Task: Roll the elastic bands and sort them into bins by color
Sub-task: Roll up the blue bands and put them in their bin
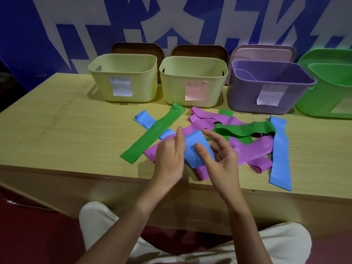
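I hold a blue elastic band [194, 149] between both hands, just above the table's front edge. My left hand [169, 159] grips its left side with curled fingers. My right hand [219, 161] pinches it, thumb on top and fingers behind. Behind my hands, loose bands lie in a pile: a long green one [152, 134], purple ones [251, 151], another green one [243, 130], a blue one [280, 153] on the right and a blue one [142, 120] at the left. Four bins stand at the back: two yellow [122, 77] [192, 80], a purple [270, 86] and a green [331, 88].
The wooden table [66, 130] has bare surface on its left half. Bin lids [262, 52] lean against the blue and white wall behind the bins. Each bin carries a paper label on its front. My knees in light trousers show below the table edge.
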The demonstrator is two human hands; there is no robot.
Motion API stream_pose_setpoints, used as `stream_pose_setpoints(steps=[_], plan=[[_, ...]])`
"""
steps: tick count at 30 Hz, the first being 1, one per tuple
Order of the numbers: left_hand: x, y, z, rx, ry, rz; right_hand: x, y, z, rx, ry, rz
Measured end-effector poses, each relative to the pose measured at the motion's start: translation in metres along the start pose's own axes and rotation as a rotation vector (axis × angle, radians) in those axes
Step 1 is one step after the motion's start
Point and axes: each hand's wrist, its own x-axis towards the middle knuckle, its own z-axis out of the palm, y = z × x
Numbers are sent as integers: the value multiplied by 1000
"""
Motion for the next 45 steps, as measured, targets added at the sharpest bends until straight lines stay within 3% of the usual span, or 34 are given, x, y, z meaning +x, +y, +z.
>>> stream_pose_setpoints(steps=[3,9,13,17,22,27,37,40,45], plan=[[4,4,2,-51,-21,-80,5,-1,-7,-76,-31,-60],[8,24,4,-432,-161,-517,9,-9,-15,-148,-81,-167],[8,24,3,-512,-283,-586,8,-11,-11,-34,-48,-104],[12,20,2,-330,-278,-527,10,-11,-10,-42,-28,-84],[5,9,1,-175,-152,-153,8,-8,-10,-51,-28,-61],[2,0,5,37,-118,62,9,-5,-7,-64,-8,-16],[10,-4,5,11,-18,56,12,-8,-13,-80,-7,-50],[10,1,4,-139,-26,-24,14,-8,-14,-86,-20,-38],[12,15,2,-387,-121,-316,17,-16,-17,-113,-89,-119]])
